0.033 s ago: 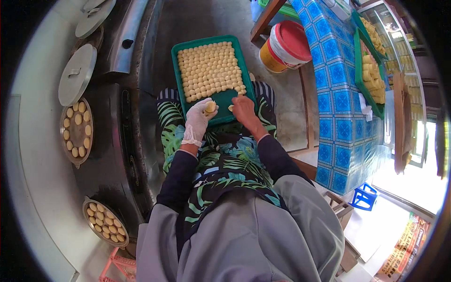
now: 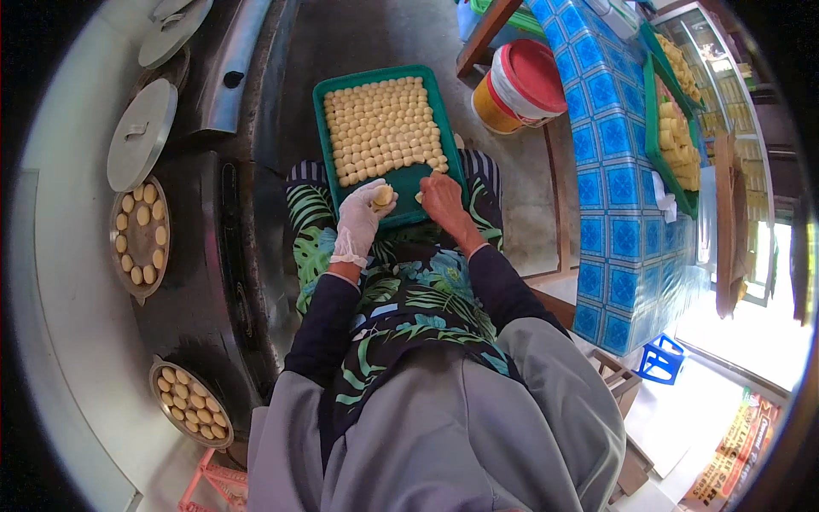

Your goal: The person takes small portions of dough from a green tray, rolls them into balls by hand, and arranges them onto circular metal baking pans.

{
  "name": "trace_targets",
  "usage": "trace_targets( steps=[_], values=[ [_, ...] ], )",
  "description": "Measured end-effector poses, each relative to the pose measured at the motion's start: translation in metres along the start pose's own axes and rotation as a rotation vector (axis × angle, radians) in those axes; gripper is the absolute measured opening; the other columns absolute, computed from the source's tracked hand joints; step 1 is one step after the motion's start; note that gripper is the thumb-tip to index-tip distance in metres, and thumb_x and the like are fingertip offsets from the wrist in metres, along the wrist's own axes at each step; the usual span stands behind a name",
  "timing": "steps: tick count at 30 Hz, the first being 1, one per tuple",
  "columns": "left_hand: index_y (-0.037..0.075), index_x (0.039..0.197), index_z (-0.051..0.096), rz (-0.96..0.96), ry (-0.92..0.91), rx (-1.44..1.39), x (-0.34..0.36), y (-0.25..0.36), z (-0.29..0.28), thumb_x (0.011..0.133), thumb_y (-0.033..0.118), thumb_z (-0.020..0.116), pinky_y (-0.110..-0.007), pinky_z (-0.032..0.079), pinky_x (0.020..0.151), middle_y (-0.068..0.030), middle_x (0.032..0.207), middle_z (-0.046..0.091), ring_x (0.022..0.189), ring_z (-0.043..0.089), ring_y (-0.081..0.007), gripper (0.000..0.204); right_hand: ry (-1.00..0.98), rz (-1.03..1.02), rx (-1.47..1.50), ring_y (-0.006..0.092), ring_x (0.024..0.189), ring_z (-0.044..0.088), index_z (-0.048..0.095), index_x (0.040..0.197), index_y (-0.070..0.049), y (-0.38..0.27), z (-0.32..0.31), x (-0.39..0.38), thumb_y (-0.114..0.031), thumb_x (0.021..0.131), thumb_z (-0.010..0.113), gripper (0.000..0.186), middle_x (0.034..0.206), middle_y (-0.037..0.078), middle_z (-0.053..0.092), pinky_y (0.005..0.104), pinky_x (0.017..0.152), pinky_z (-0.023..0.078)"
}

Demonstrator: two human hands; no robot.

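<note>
We note the gloved left hand point(image 2: 362, 215) clamped on a dough lump point(image 2: 383, 197) at the green tray's point(image 2: 322, 119) seven o'clock; bare right hand point(image 2: 444, 201): grip, we cannot tell. We advise light, even squeezing.

The dough balls point(image 2: 384, 124) are pale yellow, the tray point(image 2: 404, 183) green, the tablecloth point(image 2: 627, 232) blue-checked.

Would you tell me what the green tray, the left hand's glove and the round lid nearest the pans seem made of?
Green tray: probably smooth plastic, given its even colour and rounded corners. Glove: thin film, perhaps latex or plastic, translucent and wrinkled at the wrist. Round lid: likely bare metal, from its dull grey sheen.
</note>
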State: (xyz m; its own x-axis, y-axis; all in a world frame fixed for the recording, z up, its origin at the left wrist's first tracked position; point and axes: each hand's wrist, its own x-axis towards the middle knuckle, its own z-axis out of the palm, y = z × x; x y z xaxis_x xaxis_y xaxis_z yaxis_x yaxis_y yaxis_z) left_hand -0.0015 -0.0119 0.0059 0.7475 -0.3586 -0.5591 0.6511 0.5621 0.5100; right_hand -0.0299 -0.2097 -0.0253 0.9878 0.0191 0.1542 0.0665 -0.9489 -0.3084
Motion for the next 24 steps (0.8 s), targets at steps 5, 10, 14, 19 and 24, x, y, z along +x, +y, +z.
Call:
trace_targets(
  steps=[5,10,14,19,24],
  values=[
    [-0.006,0.122,0.053,0.001,-0.005,0.034,0.003,-0.001,-0.001,0.091,0.007,0.057,-0.039,0.053,0.088,-0.0162,0.107,0.062,0.099,0.063,-0.0294,0.034,-0.038,0.262,0.437,0.0333,0.069,0.063,0.063,0.079,0.0,0.003,0.008,0.011,-0.003,0.074,0.066,0.007,0.071,0.019,0.061,0.0467,0.059,0.05],
    [-0.006,0.121,0.055,0.033,0.005,0.064,0.013,-0.012,-0.003,0.092,0.006,0.056,-0.037,0.053,0.087,-0.0141,0.108,0.063,0.098,0.064,-0.0276,0.031,-0.065,0.732,1.174,0.0137,0.063,0.064,0.064,0.089,0.003,-0.019,0.002,0.016,0.004,0.073,0.061,0.016,0.071,0.006,0.063,0.0309,0.051,0.051],
    [-0.006,0.12,0.056,0.043,-0.024,0.075,0.039,-0.036,0.021,0.093,0.007,0.055,-0.036,0.053,0.086,-0.0135,0.11,0.062,0.096,0.064,-0.0253,0.03,0.03,0.522,0.83,0.0177,0.064,0.065,0.064,0.095,0.003,0.007,0.021,0.012,0.005,0.072,0.06,0.024,0.072,0.009,0.065,0.0336,0.056,0.053],
    [-0.007,0.114,0.059,0.079,0.088,0.07,0.058,-0.054,0.01,0.087,0.0,0.057,-0.033,0.057,0.077,-0.0142,0.1,0.065,0.086,0.067,-0.0232,0.028,0.078,0.284,0.256,0.0298,0.065,0.065,0.063,0.094,-0.002,-0.026,0.013,0.016,0.006,0.07,0.059,0.025,0.072,0.014,0.064,0.0401,0.062,0.051],
    [-0.004,0.111,0.06,0.14,0.146,0.28,0.06,-0.066,0.03,0.089,0.004,0.06,-0.03,0.056,0.071,-0.0101,0.093,0.068,0.08,0.067,-0.0192,0.024,0.009,0.33,0.331,0.032,0.068,0.064,0.054,0.111,-0.004,0.0,0.011,0.007,0.0,0.069,0.07,0.045,0.074,0.014,0.063,0.0439,0.064,0.051]
  ],
)
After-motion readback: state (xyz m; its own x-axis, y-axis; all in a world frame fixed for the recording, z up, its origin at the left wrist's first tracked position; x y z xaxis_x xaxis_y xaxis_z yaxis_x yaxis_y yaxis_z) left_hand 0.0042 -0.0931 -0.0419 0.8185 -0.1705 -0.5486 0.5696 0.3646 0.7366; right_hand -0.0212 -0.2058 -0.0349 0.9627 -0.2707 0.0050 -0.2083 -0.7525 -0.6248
